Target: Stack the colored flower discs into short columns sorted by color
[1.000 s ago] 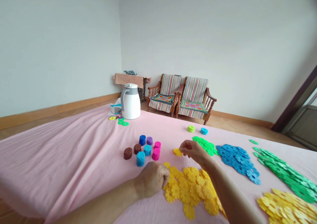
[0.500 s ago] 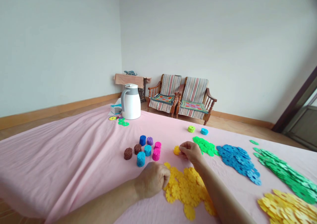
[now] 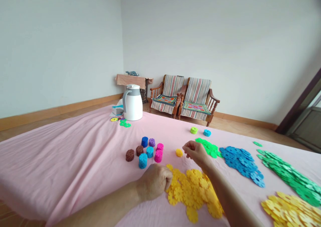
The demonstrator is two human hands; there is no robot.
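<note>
My left hand [image 3: 154, 183] is a closed fist resting on the pink cloth at the near left edge of a heap of yellow flower-shaped discs [image 3: 194, 192]; what it holds, if anything, is hidden. Farther out, my right hand [image 3: 197, 152] hovers with its fingers curled and pinched together. Nothing shows between them. It sits just right of a small yellow stack of discs [image 3: 179, 152] and does not touch it. To the left of that stack stand several short stacks in blue, purple, pink, brown and cyan [image 3: 146, 151].
A pink cloth [image 3: 75, 153] covers the table. Heaps of light green [image 3: 209, 147], blue [image 3: 240, 160], dark green [image 3: 288, 175] and more yellow discs [image 3: 293, 210] lie to the right. A white jug [image 3: 132, 103] stands at the far side. Two wooden armchairs [image 3: 185, 100] line the wall.
My right hand held the small yellow stack against the cloth, then let go and drew back a little to the right. The left fist has not moved.
</note>
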